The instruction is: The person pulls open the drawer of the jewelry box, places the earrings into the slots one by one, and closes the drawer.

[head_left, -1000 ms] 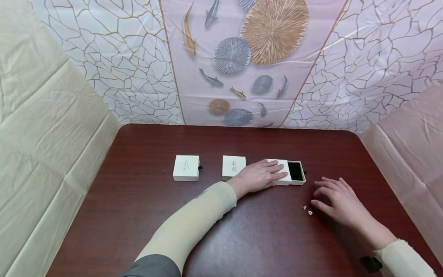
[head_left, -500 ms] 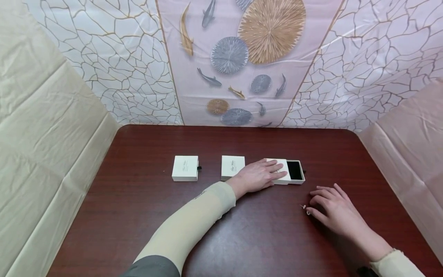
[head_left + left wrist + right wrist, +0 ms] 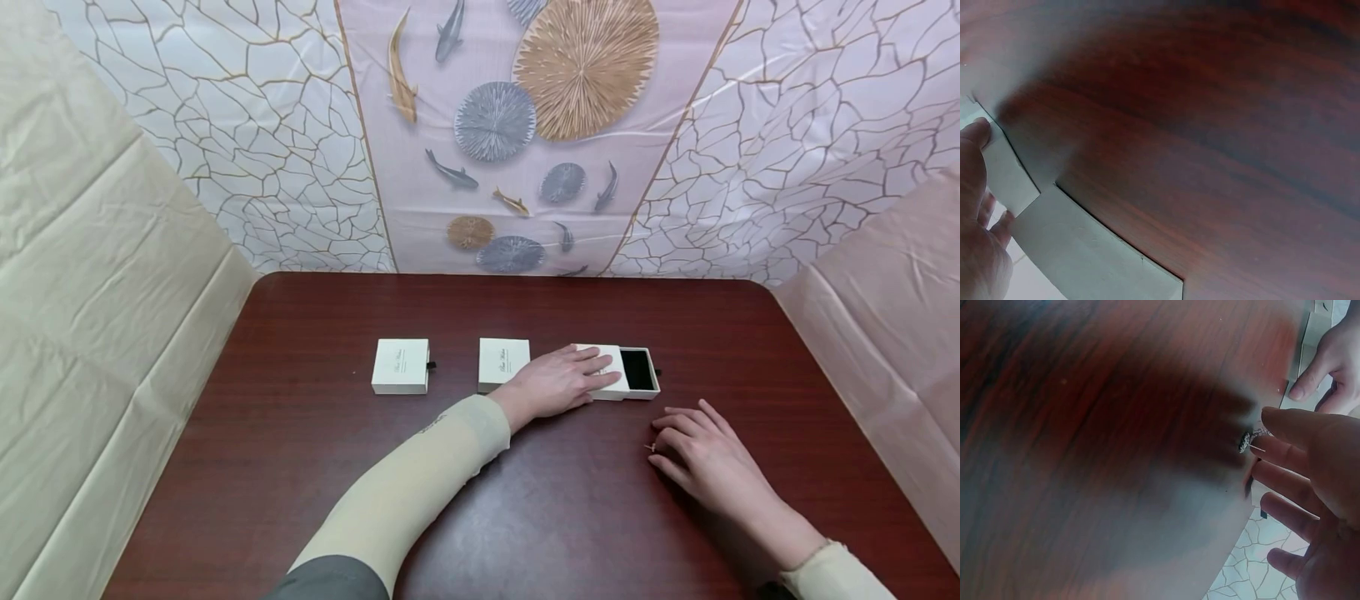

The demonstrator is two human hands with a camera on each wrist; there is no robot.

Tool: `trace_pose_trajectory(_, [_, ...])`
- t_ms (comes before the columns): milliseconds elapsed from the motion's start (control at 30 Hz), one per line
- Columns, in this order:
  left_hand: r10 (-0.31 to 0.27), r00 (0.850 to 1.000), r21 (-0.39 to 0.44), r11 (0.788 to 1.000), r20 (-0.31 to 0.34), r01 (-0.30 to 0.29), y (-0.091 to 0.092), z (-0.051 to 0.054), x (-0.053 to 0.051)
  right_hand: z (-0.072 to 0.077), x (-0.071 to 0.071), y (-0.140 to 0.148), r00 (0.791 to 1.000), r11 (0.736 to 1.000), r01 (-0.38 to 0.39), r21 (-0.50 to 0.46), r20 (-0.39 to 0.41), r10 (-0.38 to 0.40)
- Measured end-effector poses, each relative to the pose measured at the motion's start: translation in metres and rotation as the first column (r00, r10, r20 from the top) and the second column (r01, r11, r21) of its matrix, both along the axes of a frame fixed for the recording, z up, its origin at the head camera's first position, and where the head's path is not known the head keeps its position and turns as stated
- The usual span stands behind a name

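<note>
My left hand [image 3: 558, 382] lies across the sleeve of a white drawer-style jewelry box [image 3: 613, 387], fingers spread straight over its top. Its thumb touches the box's side in the left wrist view. The drawer [image 3: 640, 373] is slid part way out to the right and shows a black lining. Just in front of it, my right hand [image 3: 708, 467] hovers low, fingers loosely bent, thumb and forefinger apart. By these fingertips are small sparkly stud earrings [image 3: 1245, 442] with a thin metal post; in the head view the fingers partly hide them. Whether the fingers touch them is unclear.
Two more white boxes stand on the dark wood table [image 3: 315, 467]: a middle box [image 3: 504, 360] beside my left wrist and a left box [image 3: 401, 365] with a black pull tab. A patterned cloth [image 3: 495, 200] hangs behind the table's back edge.
My right hand has moved left and slightly down to the earrings, which its fingers now partly cover. My left hand and the boxes stay as they were.
</note>
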State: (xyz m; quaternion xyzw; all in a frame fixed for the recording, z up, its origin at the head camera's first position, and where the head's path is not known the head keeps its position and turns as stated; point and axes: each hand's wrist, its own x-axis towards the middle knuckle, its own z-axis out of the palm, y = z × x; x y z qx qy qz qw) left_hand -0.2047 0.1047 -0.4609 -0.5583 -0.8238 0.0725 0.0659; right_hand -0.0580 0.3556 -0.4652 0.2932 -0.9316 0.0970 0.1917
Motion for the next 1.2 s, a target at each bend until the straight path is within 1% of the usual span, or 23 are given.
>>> trace_pose_trajectory(200, [0.001,1.0,-0.007,1.0,-0.004,-0.001,0.0,0.001,0.0,0.0,-0.002,-0.006,1.0,1.0,-0.009,-0.015,-0.015,0.009])
trace_pose_trajectory(400, [-0.003,1.0,-0.002,1.0,-0.005,0.003,0.0,0.001,0.001,0.001,-0.003,-0.009,1.0,1.0,0.007,-0.018,-0.013,-0.007])
trace_pose_trajectory(633, [0.006,1.0,-0.002,1.0,0.018,-0.006,0.0,0.0,0.001,0.0,-0.009,-0.012,0.999,1.0,0.0,0.011,-0.035,0.001])
trace_pose_trajectory(867, [0.0,1.0,0.01,1.0,0.011,0.0,0.0,-0.003,0.0,-0.001,-0.014,-0.014,0.998,0.999,-0.005,0.047,-0.061,0.008])
trace_pose_trajectory(1200, [0.0,1.0,0.016,1.0,0.008,0.0,0.0,-0.003,0.0,-0.002,-0.015,-0.014,0.998,0.998,-0.03,0.047,-0.06,0.033])
